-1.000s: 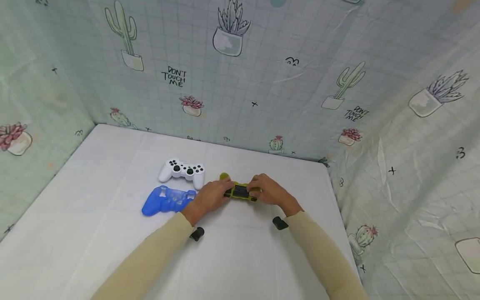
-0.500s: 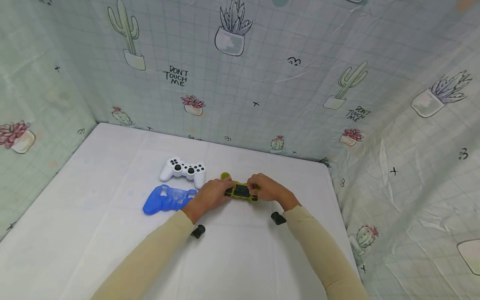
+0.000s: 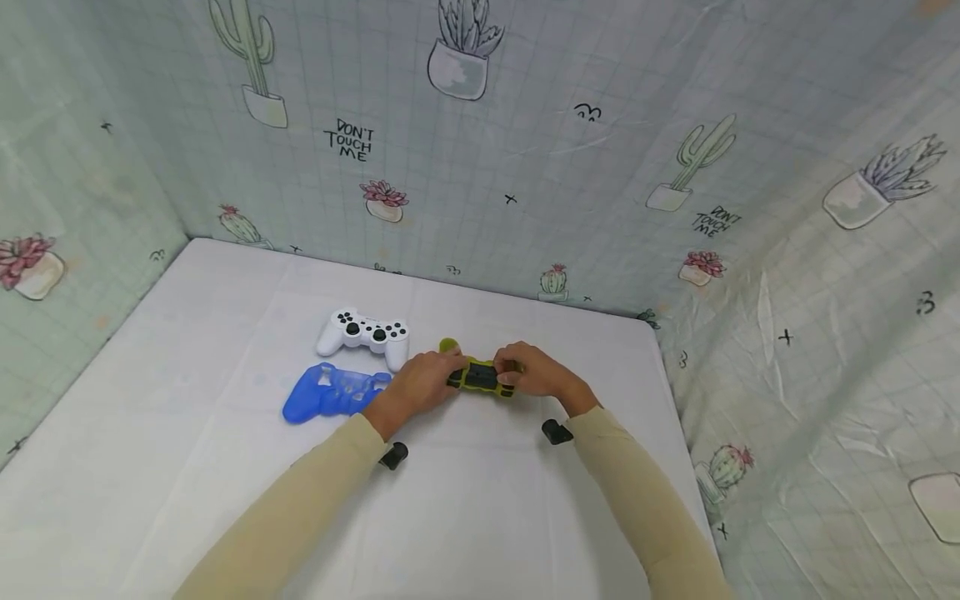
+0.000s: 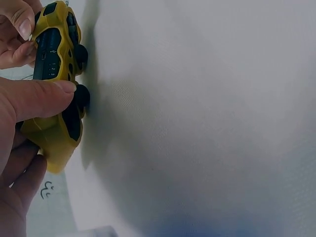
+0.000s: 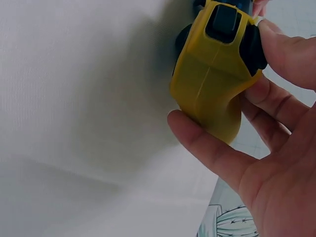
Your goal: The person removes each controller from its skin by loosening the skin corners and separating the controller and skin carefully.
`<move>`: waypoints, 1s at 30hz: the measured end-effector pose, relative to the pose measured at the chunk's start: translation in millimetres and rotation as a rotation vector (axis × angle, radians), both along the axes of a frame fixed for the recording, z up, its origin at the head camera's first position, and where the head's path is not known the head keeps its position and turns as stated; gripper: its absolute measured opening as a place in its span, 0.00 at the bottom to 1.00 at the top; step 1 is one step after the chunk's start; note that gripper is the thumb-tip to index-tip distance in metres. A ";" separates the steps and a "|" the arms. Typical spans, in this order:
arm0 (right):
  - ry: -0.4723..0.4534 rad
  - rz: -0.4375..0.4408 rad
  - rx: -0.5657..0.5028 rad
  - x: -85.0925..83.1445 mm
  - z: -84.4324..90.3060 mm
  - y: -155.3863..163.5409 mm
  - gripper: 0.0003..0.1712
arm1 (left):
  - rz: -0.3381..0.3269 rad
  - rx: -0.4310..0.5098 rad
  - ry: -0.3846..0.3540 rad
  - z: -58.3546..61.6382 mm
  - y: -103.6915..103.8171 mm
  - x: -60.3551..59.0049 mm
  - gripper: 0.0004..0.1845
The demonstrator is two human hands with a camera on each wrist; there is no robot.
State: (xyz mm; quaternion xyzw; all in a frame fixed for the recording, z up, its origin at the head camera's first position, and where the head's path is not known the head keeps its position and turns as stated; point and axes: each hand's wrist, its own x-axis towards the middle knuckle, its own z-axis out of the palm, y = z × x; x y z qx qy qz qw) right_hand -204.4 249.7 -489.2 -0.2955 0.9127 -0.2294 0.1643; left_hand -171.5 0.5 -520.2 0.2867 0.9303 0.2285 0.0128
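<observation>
You hold the yellow gamepad (image 3: pixel 481 377) between both hands just above the tabletop (image 3: pixel 187 467), right of its middle: your left hand (image 3: pixel 417 387) curls round its left grip with the thumb (image 4: pixel 42 96) laid by a black stick, and your right hand (image 3: pixel 537 377) curls round the right grip, fingers (image 5: pixel 217 148) under it and thumb at the black shoulder button. At nine o'clock from the gamepad, just beside your left hand, lies a blue cover (image 3: pixel 333 392), and at ten o'clock a white gamepad (image 3: pixel 363 336) sits just beyond that cover.
</observation>
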 end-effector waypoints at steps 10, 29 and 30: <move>-0.023 0.039 0.096 -6.2 1.7 -5.3 0.09 | -0.007 -0.055 0.036 -0.2 0.3 -2.5 0.25; 0.048 0.167 0.306 -5.6 13.3 -12.8 0.10 | -0.037 -0.209 0.080 9.3 8.1 -7.9 0.20; 0.053 0.171 0.329 -4.8 14.1 -13.2 0.09 | -0.037 -0.215 0.085 9.9 8.4 -8.4 0.20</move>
